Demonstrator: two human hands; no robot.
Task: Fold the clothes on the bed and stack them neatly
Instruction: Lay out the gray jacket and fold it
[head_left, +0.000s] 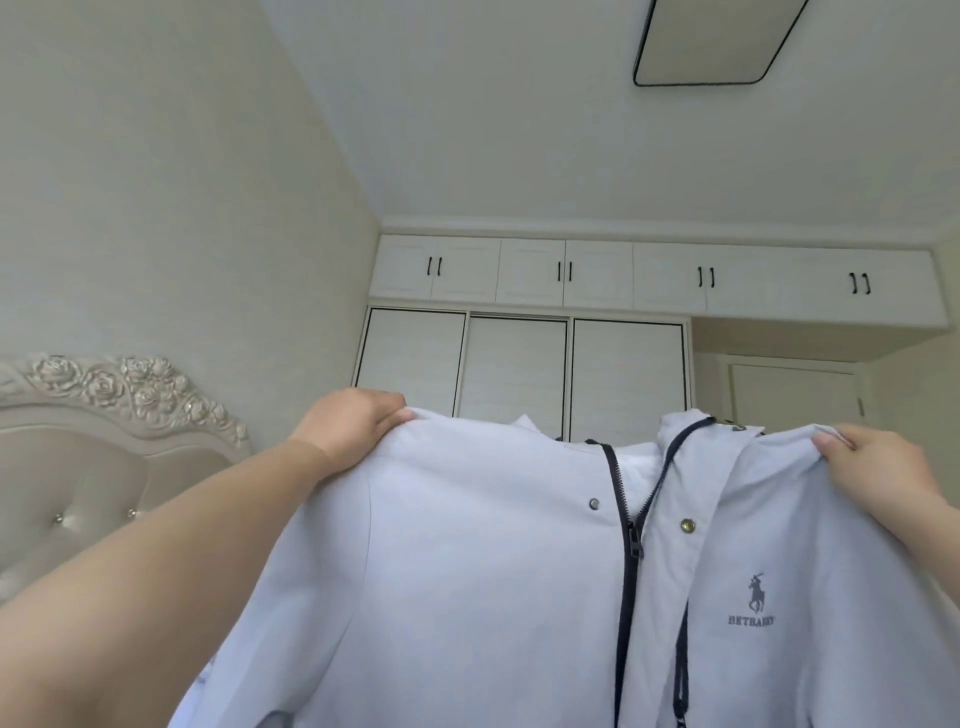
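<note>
A pale lavender zip-front fabric jacket (467, 571) with a dark zipper and metal snaps hangs raised in front of the white sliding-door wardrobe (519, 364), held up by its shoulders. The left hand (348, 426) grips the jacket's left shoulder, fingers curled over the top edge of the cloth. The right hand (878, 467) pinches the opposite shoulder, bunching fabric under the thumb. A cream carved headboard (104, 415) stands left of the jacket.

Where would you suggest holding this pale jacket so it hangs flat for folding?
At the two shoulder tops, from above: the left hand and right hand pinch the jacket there, and it hangs spread, zip centred.
</note>
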